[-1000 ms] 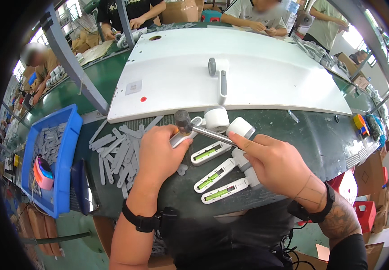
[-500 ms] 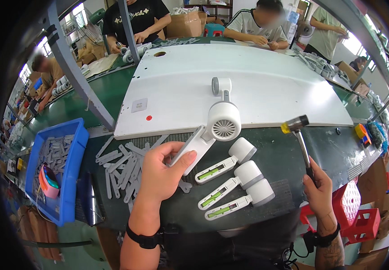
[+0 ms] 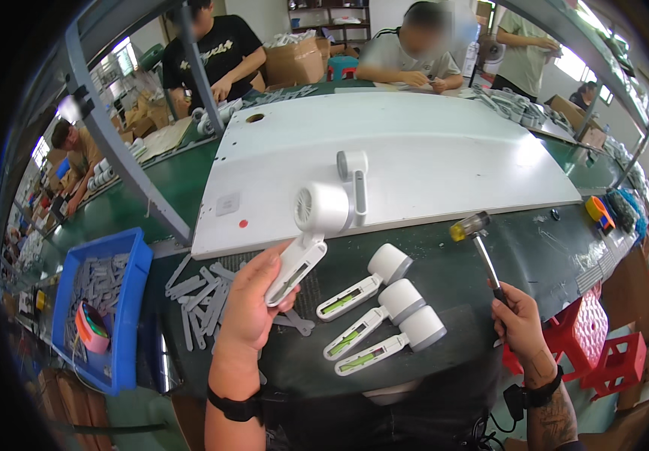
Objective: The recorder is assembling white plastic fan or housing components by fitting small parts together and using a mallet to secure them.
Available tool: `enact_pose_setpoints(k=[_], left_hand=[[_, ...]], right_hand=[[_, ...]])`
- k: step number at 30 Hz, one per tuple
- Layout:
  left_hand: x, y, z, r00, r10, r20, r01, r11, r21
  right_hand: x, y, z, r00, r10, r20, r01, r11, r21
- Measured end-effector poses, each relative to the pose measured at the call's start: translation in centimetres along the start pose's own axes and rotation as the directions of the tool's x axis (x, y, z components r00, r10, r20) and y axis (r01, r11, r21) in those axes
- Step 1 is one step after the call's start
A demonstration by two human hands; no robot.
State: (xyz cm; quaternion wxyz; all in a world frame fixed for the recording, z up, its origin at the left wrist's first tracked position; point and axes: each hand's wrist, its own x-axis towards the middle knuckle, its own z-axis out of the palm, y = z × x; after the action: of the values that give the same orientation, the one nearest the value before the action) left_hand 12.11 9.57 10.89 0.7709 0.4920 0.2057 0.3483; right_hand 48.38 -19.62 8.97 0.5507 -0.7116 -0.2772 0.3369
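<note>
"What do we hold, nearest us?"

"Our left grip (image 3: 253,304) is wrapped around the handle of a white fan (image 3: 324,207), held upright and tilted, its slot facing us. Our right grip (image 3: 518,317) is clenched on the dark handle of a hammer (image 3: 482,252), head up, over the green table (image 3: 452,278)."

"And just below?"

"Three more fans (image 3: 398,299) lie close together on the table, green pieces showing in their handles. To their left we see grey strips (image 3: 198,293) heaped loose, then a blue bin (image 3: 133,323) with more inside. Red stools (image 3: 584,331) stand off the table's right edge."

"Farther off?"

"A white board (image 3: 444,165) with one more fan (image 3: 356,162) on it, behind ours. Two co-workers (image 3: 223,56) face us from its far side."
</note>
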Motion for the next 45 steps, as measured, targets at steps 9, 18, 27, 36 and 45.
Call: enact_pose_setpoints(k=[9, 18, 27, 36, 45], left_hand=[[-1.1, 1.5, 5.3, 0.997, 0.075, 0.028, -0.077, 0.804, 0.59], [-5.5, 2.1, 7.9, 0.985, -0.091, 0.145, -0.004, 0.835, 0.55], [-5.5, 0.2, 8.9, 0.838, 0.435, 0.33, -0.37, 0.009, 0.929], [-1.1, -0.8, 2.5, 0.886, 0.457, -0.073, -0.151, 0.434, 0.888], [0.1, -0.7, -0.4, 0.997, 0.023, -0.077, 0.071, 0.193, 0.979]], right_hand=[[-0.4, -4.8, 3.0, 0.968, -0.227, 0.104, 0.245, 0.942, -0.227], [0.8, -8.8, 9.5, 0.807, -0.364, 0.465, 0.386, 0.921, 0.051], [-0.9, -8.9, 11.7, 0.909, -0.17, 0.381, 0.099, 0.975, 0.199], [1.0, -4.5, 3.5, 0.962, -0.25, 0.113, 0.234, 0.962, 0.144], [4.0, -0.3, -2.2, 0.993, -0.052, -0.103, 0.091, 0.905, 0.416]])
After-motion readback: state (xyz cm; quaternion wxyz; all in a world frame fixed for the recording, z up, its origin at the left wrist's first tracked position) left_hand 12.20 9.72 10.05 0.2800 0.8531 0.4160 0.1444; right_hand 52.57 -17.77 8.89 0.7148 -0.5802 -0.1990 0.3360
